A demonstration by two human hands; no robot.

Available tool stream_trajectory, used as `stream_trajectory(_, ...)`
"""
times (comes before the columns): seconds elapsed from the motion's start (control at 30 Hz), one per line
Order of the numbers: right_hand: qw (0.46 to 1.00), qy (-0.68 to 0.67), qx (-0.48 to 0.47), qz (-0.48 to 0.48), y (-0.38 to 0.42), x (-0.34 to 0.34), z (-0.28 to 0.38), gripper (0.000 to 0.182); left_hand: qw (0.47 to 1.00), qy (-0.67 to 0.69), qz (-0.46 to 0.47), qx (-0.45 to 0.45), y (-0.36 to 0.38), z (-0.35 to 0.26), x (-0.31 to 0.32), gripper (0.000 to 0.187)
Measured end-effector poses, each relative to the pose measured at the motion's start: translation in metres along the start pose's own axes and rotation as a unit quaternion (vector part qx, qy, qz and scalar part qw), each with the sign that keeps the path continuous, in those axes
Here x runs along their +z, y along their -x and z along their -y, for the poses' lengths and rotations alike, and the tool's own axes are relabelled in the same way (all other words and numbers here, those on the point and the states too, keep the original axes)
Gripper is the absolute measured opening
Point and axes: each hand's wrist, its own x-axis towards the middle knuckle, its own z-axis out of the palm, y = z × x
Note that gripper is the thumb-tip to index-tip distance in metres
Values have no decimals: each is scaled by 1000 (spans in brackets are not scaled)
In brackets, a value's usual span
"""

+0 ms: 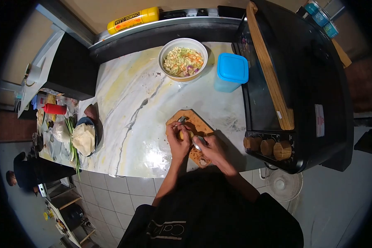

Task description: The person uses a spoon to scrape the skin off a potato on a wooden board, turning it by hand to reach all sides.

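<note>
Over a wooden cutting board (199,126), my left hand (179,139) is closed around a small yellowish piece of food (185,134), mostly covered by the fingers. Just beside it, my right hand (210,149) grips a shiny metal utensil (199,143), whose kind I cannot make out. Another small shiny grey thing (182,119) shows at the board's far side, beyond my left fingertips. A small brownish piece (203,161) lies near the board's front end, and brown bits are scattered across the wood.
Behind the board stand a bowl of chopped vegetables (182,62) and a blue-lidded container (232,71). A black oven (301,82) bounds the right side. At left are a plate with a pale wrapper (84,138) and green onions (72,144). A person (25,171) is farther left.
</note>
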Motion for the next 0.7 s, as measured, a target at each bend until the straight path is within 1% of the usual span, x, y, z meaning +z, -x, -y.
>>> stream_trajectory(0.03, 1000, -6, 3, 3, 3, -1, 2, 48, 1000, -2, 3, -8, 0, -3, 0, 18)
stream_trajectory(0.07, 1000, -25, -15, -4, 5, 1, -2, 47, 1000, -6, 4, -16, 0, -4, -1, 17)
stream_trajectory(0.13, 997, -62, -53, -17, 4, 6, -5, 47, 1000, -25, 1, 9, 0, -6, -2, 17)
stream_trajectory(0.17, 998, -51, -41, -12, 4, 5, -4, 47, 999, -33, -1, 22, -2, -7, -1, 17)
stream_trajectory(0.23, 999, -29, -14, -7, 8, 2, 8, 47, 999, -35, 0, 21, -3, -9, -1, 16)
stream_trajectory(0.37, 998, 37, -48, -28, -1, 2, 11, 48, 1000, -10, 2, 21, -1, -4, -2, 15)
stream_trajectory(0.47, 998, -6, -58, -13, 10, 3, 6, 50, 1000, -6, -3, 10, 0, -1, 0, 14)
stream_trajectory(0.5, 998, 1, -54, -10, 10, 3, 5, 50, 1000, -8, -2, 8, -2, -3, 0, 14)
stream_trajectory(0.6, 998, -59, 1, 6, 11, 5, 10, 49, 1000, -17, 4, 3, -1, -7, -2, 13)
stream_trajectory(0.7, 998, 44, -49, -18, -6, 6, 5, 47, 1000, -7, -1, 3, 0, -3, -2, 11)
